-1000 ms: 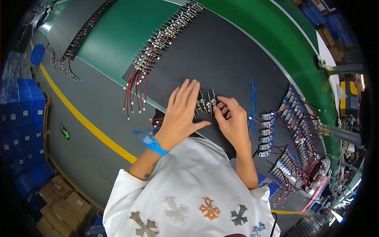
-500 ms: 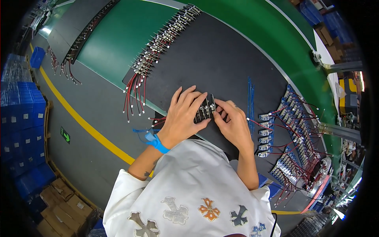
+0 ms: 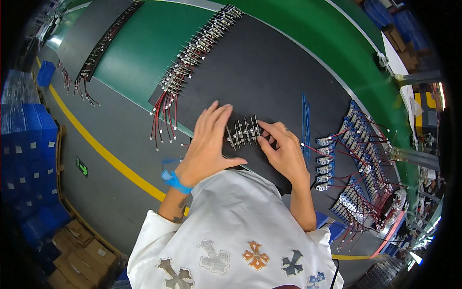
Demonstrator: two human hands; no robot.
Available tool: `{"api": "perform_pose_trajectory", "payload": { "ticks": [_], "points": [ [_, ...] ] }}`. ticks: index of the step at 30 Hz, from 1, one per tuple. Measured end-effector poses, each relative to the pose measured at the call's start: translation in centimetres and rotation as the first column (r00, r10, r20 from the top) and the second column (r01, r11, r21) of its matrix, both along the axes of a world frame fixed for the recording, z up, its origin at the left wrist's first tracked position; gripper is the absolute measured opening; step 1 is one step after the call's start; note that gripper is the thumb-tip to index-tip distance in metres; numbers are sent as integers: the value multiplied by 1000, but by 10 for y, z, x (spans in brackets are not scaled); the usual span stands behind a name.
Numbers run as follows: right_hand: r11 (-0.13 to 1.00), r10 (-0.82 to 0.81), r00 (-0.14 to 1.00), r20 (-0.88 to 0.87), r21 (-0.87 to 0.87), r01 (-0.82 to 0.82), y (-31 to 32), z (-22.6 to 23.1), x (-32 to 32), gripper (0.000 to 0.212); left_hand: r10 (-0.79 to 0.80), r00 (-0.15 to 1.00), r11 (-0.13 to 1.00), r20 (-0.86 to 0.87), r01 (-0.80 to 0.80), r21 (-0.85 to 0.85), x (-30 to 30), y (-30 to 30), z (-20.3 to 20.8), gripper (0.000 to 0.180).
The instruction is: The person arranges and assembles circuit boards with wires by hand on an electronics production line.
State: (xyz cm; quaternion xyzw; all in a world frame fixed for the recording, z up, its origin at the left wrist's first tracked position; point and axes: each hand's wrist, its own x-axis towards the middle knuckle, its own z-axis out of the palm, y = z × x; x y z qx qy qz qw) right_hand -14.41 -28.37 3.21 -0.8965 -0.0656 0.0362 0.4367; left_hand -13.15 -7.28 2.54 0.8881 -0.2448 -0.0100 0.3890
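Observation:
A short row of small dark circuit boards [image 3: 244,131] stands on edge on the black mat in front of me. My right hand [image 3: 285,150] is closed at the row's right end, thumb and forefinger pinching the last board. My left hand [image 3: 206,144], with a blue strap [image 3: 175,181] round its wrist, lies flat-fingered beside the left end, thumb spread wide from the fingers. The palm side is hidden, so I cannot tell if it touches the boards. Part of a red and black lead with a white plug shows behind the left hand.
A long row of upright boards [image 3: 199,45] with dangling leads runs along the mat's far left edge. Thin blue cable ties [image 3: 306,127] lie right of my hands. Several blue-edged boards [image 3: 324,164] and larger wired groups [image 3: 363,154] sit further right. Blue crates [image 3: 31,159] are stacked left.
My left hand has drawn away to the left from the boards, uncovering more of them. The boards now stand more spread out. My right hand has barely moved.

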Motion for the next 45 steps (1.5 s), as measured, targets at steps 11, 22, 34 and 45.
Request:
{"api": "perform_pose_trajectory", "payload": {
  "ticks": [11, 22, 34, 45],
  "points": [
    [1000, -2, 1000, -9, 20, 3, -1, -2, -3, 35, 78, 991, 992, 107, -87, 89, -12, 8, -13, 97],
    [965, 255, 935, 246, -129, -229, 40, 4, -26, 19, 128, 988, 987, 88, -135, 84, -15, 10, -24, 98],
    [896, 407, 865, 295, -312, -316, 46, -6, -25, 10, 133, 989, 984, 59, -139, 115, -29, 19, 0, 97],
    [978, -204, 940, 272, 102, 183, 71, -27, -38, 15, 54, 983, 987, 174, -79, 142, -16, 8, -8, 71]
  ]
}}
